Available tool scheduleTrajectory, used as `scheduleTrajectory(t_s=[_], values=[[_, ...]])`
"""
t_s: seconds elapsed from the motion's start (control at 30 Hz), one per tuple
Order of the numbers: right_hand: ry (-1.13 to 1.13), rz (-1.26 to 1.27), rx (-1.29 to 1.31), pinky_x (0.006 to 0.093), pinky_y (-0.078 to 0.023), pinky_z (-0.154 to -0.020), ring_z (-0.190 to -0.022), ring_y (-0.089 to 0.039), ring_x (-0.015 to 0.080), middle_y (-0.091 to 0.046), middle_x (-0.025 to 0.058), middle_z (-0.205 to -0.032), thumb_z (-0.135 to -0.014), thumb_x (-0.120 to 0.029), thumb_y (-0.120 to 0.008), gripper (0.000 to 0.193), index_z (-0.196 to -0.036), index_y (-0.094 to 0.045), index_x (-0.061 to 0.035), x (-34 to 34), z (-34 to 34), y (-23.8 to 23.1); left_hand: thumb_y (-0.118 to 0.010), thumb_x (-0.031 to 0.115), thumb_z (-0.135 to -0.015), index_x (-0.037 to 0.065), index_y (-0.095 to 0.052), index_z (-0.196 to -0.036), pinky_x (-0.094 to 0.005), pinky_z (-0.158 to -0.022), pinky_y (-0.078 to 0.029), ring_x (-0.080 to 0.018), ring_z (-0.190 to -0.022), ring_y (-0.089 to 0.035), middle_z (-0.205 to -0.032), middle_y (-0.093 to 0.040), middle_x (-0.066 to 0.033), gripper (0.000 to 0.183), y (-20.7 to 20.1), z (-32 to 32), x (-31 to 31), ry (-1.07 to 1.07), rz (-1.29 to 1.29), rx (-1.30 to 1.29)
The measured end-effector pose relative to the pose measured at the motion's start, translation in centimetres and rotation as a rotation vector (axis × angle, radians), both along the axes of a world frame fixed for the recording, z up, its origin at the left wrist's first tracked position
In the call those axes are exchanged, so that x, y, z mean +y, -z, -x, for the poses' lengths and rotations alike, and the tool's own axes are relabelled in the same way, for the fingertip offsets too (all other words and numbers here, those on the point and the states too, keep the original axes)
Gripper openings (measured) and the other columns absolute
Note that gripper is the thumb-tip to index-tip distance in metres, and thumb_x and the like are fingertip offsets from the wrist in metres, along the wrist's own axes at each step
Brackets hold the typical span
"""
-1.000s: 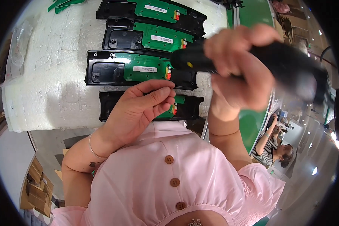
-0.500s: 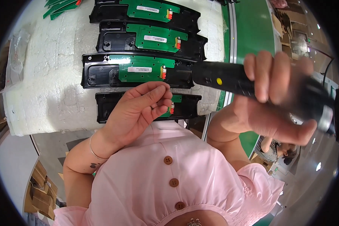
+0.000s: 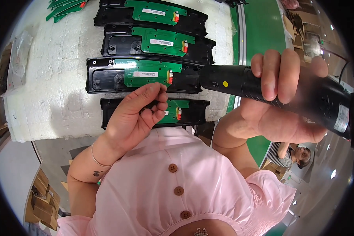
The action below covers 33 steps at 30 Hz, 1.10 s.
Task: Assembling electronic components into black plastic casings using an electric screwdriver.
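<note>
My right hand (image 3: pixel 277 120) grips a black cylindrical electric screwdriver (image 3: pixel 232 82) with a yellow dot, raised right of the black plastic housings. The screwdriver's left end overlaps the right end of one housing (image 3: pixel 187 80); its working tip cannot be made out. My left hand (image 3: pixel 131 114) hovers over the nearest black housing (image 3: pixel 194 112), thumb and fingers pinched together. Small dark bits show among the curled fingers, too unclear to name. A green circuit board (image 3: pixel 147 65) with a white label and a red-and-white connector lies in the second-nearest housing. My left hand partly hides the nearest board (image 3: pixel 182 104).
More housings with boards, including one black housing (image 3: pixel 122 43), line up toward the far side on a white foam-like surface (image 3: pixel 63 78). Loose green boards (image 3: pixel 63 10) lie far left, near a clear plastic bag (image 3: pixel 19 59). At the right, a person in stripes (image 3: pixel 281 157) is in the background.
My left hand has shifted slightly left, its fingers still pinched. My right hand and the screwdriver have moved only a little. The background person's head has turned.
</note>
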State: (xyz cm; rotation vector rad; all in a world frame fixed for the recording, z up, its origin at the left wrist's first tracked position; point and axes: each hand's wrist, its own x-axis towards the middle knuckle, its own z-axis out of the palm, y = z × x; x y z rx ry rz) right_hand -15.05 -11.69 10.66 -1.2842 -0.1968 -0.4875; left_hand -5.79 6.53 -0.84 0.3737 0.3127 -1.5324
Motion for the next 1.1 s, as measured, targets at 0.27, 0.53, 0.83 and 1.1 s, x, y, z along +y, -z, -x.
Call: scheduleTrajectory(t_s=[0.27,0.53,0.83,1.1], values=[[0.208,-0.042,-0.057,0.0295,-0.03,-0.063,-0.057,-0.036,0.0143,-0.041,0.0025,-0.066,-0.069,-0.052,-0.047,0.064,-0.115,-0.045,-0.0066,2.4,-2.7,2.3,-0.048,0.025,-0.087,0.004,-0.054,-0.093,-0.0174,-0.062,-0.045,-0.0066,-0.069,-0.052,-0.078,-0.055,0.0001,0.022,-0.2,0.1,0.1,-0.012,-0.035,0.012],[0.296,-0.081,-0.006,0.0307,-0.034,-0.057,-0.051,-0.039,0.0147,-0.043,0.0034,-0.059,-0.07,-0.05,-0.044,0.055,-0.102,-0.049,-0.005,2.1,-3.4,4.1,-0.047,0.028,-0.087,0.005,-0.054,-0.091,-0.0182,-0.062,-0.044,-0.0063,-0.068,-0.05,-0.076,-0.054,0.0009,0.024,-0.1,0.2,0.0,-0.012,-0.029,0.024],[0.424,-0.025,0.039,0.0316,-0.035,-0.057,-0.049,-0.038,0.0136,-0.041,0.0031,-0.057,-0.075,-0.027,-0.044,0.031,-0.097,-0.047,-0.0064,2.4,-3.5,4.9,-0.048,0.029,-0.087,0.006,-0.054,-0.089,-0.0186,-0.061,-0.043,-0.0064,-0.066,-0.049,-0.075,-0.053,0.0013,0.024,-0.2,0.2,0.0,0.003,-0.061,0.019],[0.421,-0.017,0.035,0.0321,-0.035,-0.057,-0.049,-0.038,0.014,-0.04,0.0033,-0.056,-0.074,-0.028,-0.045,0.03,-0.096,-0.047,-0.0067,2.3,-3.8,4.7,-0.046,0.028,-0.088,0.007,-0.052,-0.083,-0.0157,-0.049,-0.034,-0.0044,-0.056,-0.039,-0.066,-0.043,0.0035,0.023,-0.5,-0.8,0.0,0.018,-0.002,0.1]])
